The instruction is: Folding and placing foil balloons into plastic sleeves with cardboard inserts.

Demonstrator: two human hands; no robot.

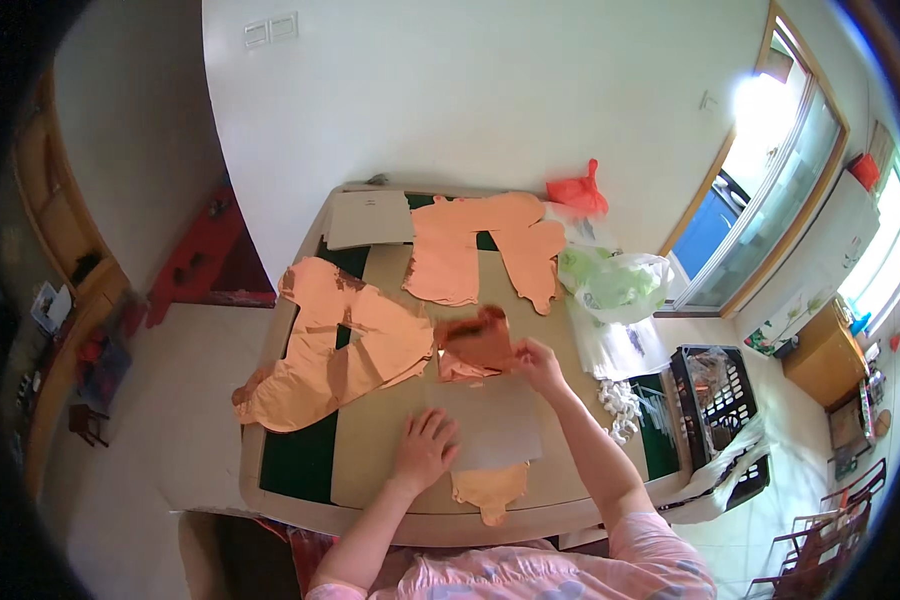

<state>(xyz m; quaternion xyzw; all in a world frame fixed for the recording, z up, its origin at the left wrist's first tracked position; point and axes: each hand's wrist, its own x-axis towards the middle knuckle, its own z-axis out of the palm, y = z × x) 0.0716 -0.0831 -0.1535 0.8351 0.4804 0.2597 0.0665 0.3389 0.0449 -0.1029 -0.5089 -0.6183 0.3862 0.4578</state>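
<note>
A grey cardboard sheet [490, 425] lies on the table in front of me. My left hand [427, 447] rests on its left edge, fingers spread and holding nothing. At the far edge of the sheet, my right hand [538, 366] pinches the right side of a shiny copper-coloured foil balloon [475, 345], folded up and partly blurred. Another flat foil piece [492, 488] sticks out from under the cardboard's near edge. To the left lie large flat foil balloons [335, 345], overlapping one another. More of them [448, 258] are spread at the back of the table.
Grey card sheets [368, 220] sit at the back left, a red plastic bag [580, 190] at the back right. Clear and green plastic bags [615, 285] and a bunch of white cord-like material [620, 408] line the right side. A black crate [715, 400] stands beyond the table's right edge.
</note>
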